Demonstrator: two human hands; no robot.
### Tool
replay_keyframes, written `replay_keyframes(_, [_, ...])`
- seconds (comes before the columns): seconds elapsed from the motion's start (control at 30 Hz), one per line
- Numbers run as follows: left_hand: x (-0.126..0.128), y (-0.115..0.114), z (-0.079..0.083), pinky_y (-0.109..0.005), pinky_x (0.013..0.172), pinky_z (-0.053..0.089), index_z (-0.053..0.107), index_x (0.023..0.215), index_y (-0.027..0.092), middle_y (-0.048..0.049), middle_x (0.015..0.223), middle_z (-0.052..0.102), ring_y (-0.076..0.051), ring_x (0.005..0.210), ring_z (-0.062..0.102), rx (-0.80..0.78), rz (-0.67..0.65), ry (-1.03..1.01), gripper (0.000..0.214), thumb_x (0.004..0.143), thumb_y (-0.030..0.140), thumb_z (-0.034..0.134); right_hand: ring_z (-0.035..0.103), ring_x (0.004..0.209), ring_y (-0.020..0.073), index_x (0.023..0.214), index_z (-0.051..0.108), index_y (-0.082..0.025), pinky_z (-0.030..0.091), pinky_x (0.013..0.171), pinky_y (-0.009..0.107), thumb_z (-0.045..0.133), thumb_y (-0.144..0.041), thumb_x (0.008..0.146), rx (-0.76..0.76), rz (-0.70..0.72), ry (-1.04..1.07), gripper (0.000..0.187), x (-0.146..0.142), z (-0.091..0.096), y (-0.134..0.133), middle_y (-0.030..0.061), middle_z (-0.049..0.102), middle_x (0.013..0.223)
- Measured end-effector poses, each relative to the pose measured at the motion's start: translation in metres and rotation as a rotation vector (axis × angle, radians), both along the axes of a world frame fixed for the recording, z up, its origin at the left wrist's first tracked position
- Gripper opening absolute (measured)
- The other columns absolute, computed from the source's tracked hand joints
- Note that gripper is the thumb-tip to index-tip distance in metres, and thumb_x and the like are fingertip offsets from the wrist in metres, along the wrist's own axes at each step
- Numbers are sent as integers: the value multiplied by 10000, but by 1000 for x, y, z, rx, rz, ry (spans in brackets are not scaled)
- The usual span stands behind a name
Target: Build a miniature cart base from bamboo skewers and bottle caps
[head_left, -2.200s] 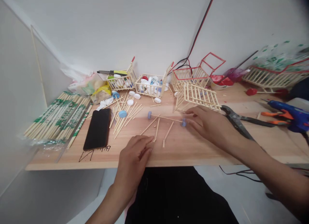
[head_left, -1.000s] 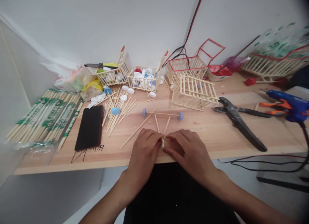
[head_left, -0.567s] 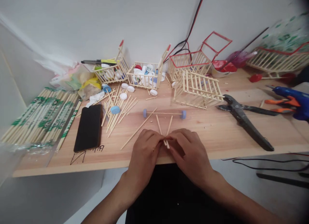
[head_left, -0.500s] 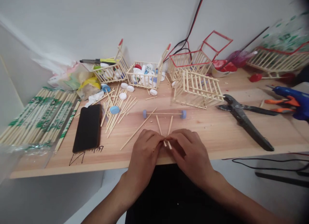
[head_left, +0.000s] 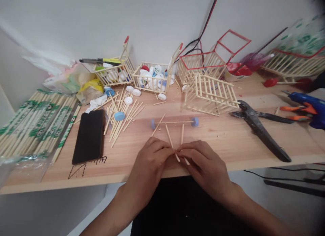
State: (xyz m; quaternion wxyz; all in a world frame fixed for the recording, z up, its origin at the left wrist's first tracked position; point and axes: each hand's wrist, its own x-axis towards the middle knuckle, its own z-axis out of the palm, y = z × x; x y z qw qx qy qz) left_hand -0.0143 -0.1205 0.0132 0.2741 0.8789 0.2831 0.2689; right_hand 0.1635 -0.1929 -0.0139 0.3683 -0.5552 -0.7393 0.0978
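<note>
My left hand (head_left: 151, 163) is closed, its thumb and fingertips pinching a thin wooden stick (head_left: 169, 137) near its lower end. My right hand (head_left: 209, 166) likewise pinches a second wooden stick (head_left: 182, 133). The two sticks slant toward each other, and the fingertips of both hands meet between them, partly hiding the grip. Just beyond lies an axle stick (head_left: 175, 122) with a blue bottle cap (head_left: 195, 122) at its right end and another blue cap (head_left: 152, 124) at its left. A loose stick (head_left: 159, 124) crosses beneath or beside its left part; which one I cannot tell.
A phone (head_left: 88, 137), a pile of cut sticks (head_left: 129, 115) and bagged chopsticks (head_left: 38, 124) lie to the left. Stick-built carts (head_left: 151, 83) line the wall, with an unpainted stick frame (head_left: 212, 93) nearer. Black-handled cutters (head_left: 261, 131) and a blue glue gun (head_left: 307, 104) lie right.
Both hands still pinch the sticks, whose lower ends now stick out further below the fingertips. The sticks stand slightly further apart there. The whole view has shifted a little.
</note>
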Motion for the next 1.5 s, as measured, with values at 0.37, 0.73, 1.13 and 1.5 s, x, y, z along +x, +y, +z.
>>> replay_keyframes(0.37, [-14, 60, 10, -374, 856, 505, 682, 982, 199, -61, 1049, 652, -215, 982, 580, 318, 181, 162, 170, 839, 151, 605, 568, 870, 174, 1129, 628, -220, 485, 756, 322, 554, -121, 867, -18, 39, -66, 289, -1, 2, 8, 65, 639, 960])
replay_keyframes(0.73, [-7, 45, 5, -365, 913, 488, 538, 1185, 196, -87, 1198, 518, -197, 1042, 549, 243, 276, 129, 386, 814, 108, 596, 560, 753, 162, 905, 689, -186, 459, 656, 281, 528, -88, 849, -15, 81, -64, 197, -8, 8, 15, 48, 635, 819])
replay_keyframes(1.13, [-45, 2, -2, -310, 726, 439, 539, 924, 197, -25, 862, 558, -174, 826, 529, 130, 294, 271, 94, 931, 183, 446, 609, 850, 144, 1012, 638, -219, 497, 732, 246, 493, -107, 892, -90, 109, -38, 218, 5, 2, 12, 41, 648, 949])
replay_keyframes(1.5, [-85, -9, 7, -275, 680, 455, 579, 907, 203, -20, 850, 616, -162, 780, 592, 251, 294, 322, 122, 921, 242, 465, 654, 807, 130, 929, 678, -199, 521, 684, 208, 485, -139, 901, -4, 43, -72, 204, 14, 11, 25, 53, 679, 905])
